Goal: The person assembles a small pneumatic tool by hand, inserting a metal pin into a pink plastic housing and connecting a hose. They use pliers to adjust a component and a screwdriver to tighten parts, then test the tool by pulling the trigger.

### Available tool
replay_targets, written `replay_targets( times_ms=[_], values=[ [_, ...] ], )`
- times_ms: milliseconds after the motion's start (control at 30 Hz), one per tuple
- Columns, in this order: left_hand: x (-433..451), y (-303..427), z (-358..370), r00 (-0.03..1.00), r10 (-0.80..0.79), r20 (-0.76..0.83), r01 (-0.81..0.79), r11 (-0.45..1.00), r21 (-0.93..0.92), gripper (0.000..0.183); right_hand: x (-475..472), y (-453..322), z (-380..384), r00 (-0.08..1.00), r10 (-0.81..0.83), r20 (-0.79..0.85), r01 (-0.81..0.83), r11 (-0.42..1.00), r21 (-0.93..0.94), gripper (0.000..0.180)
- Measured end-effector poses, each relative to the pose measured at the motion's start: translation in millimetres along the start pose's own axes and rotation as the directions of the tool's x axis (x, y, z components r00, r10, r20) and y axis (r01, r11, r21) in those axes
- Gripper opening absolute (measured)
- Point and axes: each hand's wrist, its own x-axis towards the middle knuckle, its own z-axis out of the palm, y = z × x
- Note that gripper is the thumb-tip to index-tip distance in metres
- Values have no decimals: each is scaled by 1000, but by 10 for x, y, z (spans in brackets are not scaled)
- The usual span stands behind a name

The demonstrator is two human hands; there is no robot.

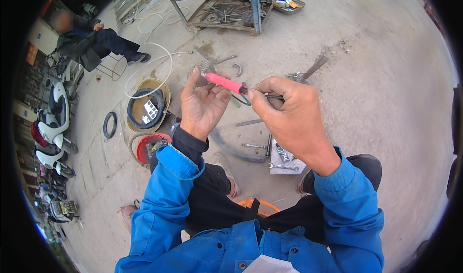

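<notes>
My left hand [205, 105] holds a slim bright-pink cylinder [224, 82] between thumb and fingers, palm turned up. The cylinder tilts down to the right and finishes in a dark, ragged-looking end [243, 89]. Close by that end, the thumb and forefinger of my right hand [291, 114] pinch together. A thin dark cable or rod [274, 96] shows in the right hand's grip; whether it joins the cylinder, I cannot tell. Below both hands, a combination wrench [284, 167] and a small clear bag [284, 153] lie on a pale box [294, 162].
A blue metal cart [255, 9] with loose parts stands ahead. A basin [165, 92] holding a black tyre or tube [158, 113] and a red bucket [143, 150] sit at left. An upright metal bar [315, 67] rises at right. A seated person [86, 38] and parked scooters [58, 114] are farther left.
</notes>
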Motion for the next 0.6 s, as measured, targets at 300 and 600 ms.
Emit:
replay_targets(
  times_ms=[300,600],
  values=[
    [12,14,-8,1000,6,18,-6,1000,-3,55,-66,97,10,937,-348,-20,340,925,-167,8],
    [1,44,-62,996,28,86,-23,998,-56,64,-69,69,-60,957,-275,-89,263,956,-130,9]
  ],
)
